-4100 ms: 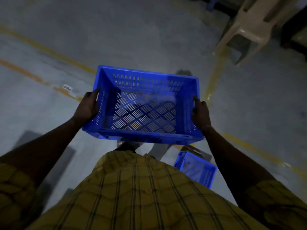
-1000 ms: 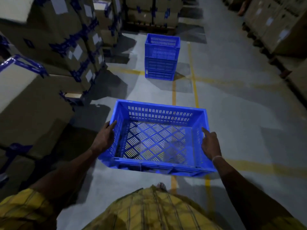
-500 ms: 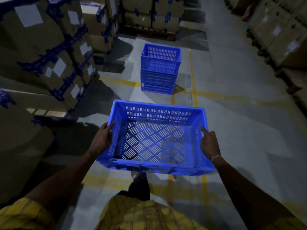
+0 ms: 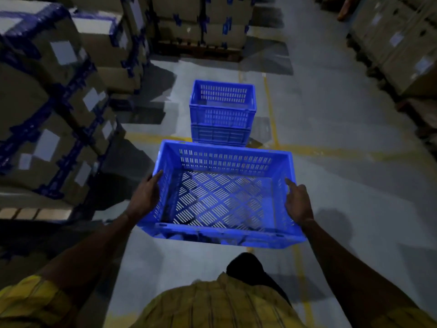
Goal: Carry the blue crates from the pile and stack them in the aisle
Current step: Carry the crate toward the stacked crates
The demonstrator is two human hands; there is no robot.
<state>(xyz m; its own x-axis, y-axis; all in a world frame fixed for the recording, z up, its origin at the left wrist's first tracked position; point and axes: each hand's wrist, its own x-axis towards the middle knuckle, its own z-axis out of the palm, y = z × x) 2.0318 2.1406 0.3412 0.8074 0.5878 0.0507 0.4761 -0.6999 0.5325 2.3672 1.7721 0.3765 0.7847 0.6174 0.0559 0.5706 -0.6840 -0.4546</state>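
Note:
I hold an empty blue slatted crate (image 4: 222, 162) level in front of my waist, above the floor. My left hand (image 4: 145, 197) grips its left wall and my right hand (image 4: 298, 201) grips its right wall. Straight ahead, a stack of blue crates (image 4: 222, 114) stands on the grey aisle floor, its top crate open and empty. The far rim of the carried crate just overlaps the foot of that stack in the view.
Tall stacks of taped cardboard boxes (image 4: 54, 98) on pallets line the left side, more boxes (image 4: 399, 39) line the right, and others (image 4: 201, 22) stand across the far end. Yellow floor lines (image 4: 272, 119) cross the aisle beside the stack.
I turned from an open floor area into the aisle and walked forward with the crate. Over the last second the stack has come closer and larger in view. My grip is unchanged.

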